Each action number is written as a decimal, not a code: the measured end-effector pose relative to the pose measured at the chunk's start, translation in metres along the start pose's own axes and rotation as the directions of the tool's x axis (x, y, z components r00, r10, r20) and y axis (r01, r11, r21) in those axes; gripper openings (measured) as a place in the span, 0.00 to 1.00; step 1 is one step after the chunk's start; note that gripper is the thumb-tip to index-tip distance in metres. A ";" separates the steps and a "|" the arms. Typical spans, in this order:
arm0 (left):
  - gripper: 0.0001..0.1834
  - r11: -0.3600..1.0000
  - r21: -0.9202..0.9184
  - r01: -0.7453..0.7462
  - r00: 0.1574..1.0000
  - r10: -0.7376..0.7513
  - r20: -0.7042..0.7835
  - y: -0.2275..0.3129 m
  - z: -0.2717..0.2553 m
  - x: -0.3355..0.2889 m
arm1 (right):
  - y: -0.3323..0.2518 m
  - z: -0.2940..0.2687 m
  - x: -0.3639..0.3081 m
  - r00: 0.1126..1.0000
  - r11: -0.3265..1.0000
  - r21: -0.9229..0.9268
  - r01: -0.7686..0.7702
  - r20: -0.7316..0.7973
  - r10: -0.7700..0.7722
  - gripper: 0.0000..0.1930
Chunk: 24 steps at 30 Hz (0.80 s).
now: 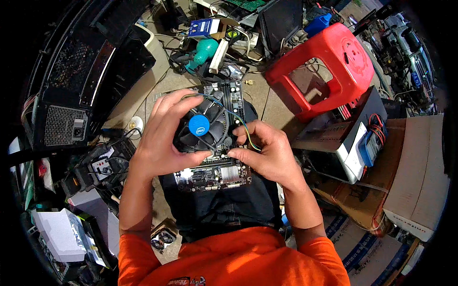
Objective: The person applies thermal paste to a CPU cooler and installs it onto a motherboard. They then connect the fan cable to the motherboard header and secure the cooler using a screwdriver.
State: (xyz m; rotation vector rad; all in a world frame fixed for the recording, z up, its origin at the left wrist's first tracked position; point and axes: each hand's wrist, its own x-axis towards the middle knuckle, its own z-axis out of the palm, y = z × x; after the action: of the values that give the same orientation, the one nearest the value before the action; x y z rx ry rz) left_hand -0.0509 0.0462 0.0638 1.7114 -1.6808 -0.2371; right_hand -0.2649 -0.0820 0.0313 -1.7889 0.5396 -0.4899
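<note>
A dark motherboard point(210, 177) with a silver heatsink point(231, 174) lies across my lap. A round black CPU cooler fan point(215, 114) with a blue hub sits on it. My left hand point(164, 133) is curved round the cooler, its fingers at the far edge and the thumb at the near edge. At the board's right side, my right hand point(267, 150) is curled, with thumb and forefinger bent toward the cooler's lower right. A thin multicoloured fan cable point(243, 123) loops from the fan past these fingers. What they grip is hard to make out.
A red plastic stool point(329, 66) lies tipped at the far right. Black computer cases point(62, 95) stand at left. Cardboard boxes point(415, 176) fill the right side. Tangled cables, a green bulb-shaped object point(206, 49) and a blue-and-white box point(202, 28) lie ahead.
</note>
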 end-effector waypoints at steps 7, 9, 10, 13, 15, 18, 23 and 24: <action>0.50 1.000 0.017 0.011 1.000 -0.011 0.009 -0.001 0.001 -0.001 | -0.005 0.001 0.001 0.998 0.994 -0.083 0.065 -0.001 -0.066 0.16; 0.50 1.000 0.009 0.011 1.000 -0.011 0.007 -0.002 0.001 -0.003 | -0.008 0.001 0.001 0.999 0.994 -0.099 0.054 0.001 -0.054 0.16; 0.50 1.000 0.007 0.012 1.000 -0.012 0.009 -0.002 0.001 -0.003 | -0.009 0.000 0.001 0.999 0.994 -0.109 0.034 0.007 -0.034 0.16; 0.50 1.000 -0.007 0.014 1.000 -0.014 0.004 -0.004 0.002 -0.004 | -0.012 -0.001 0.000 1.000 0.992 -0.126 0.000 0.021 0.003 0.15; 0.50 1.000 -0.012 0.022 1.000 -0.022 0.006 -0.005 0.002 -0.004 | -0.012 -0.001 0.000 1.000 0.992 -0.130 -0.004 0.023 0.007 0.15; 0.51 1.000 -0.011 0.019 1.000 -0.019 0.006 -0.005 0.003 -0.004 | -0.010 0.000 0.001 0.999 0.991 -0.127 0.031 0.014 -0.029 0.15; 0.49 1.000 -0.011 0.005 1.000 -0.006 -0.015 -0.003 0.003 -0.004 | -0.011 0.003 0.002 0.996 0.986 -0.137 0.094 0.001 -0.095 0.15; 0.49 1.000 -0.008 0.003 1.000 -0.003 -0.017 -0.003 0.003 -0.004 | -0.013 0.003 0.001 0.998 0.987 -0.144 0.065 -0.002 -0.066 0.14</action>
State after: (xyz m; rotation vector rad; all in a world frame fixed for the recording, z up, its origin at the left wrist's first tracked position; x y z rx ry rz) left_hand -0.0511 0.0481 0.0587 1.7054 -1.6629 -0.2296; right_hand -0.2610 -0.0776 0.0430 -1.9483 0.5334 -0.5133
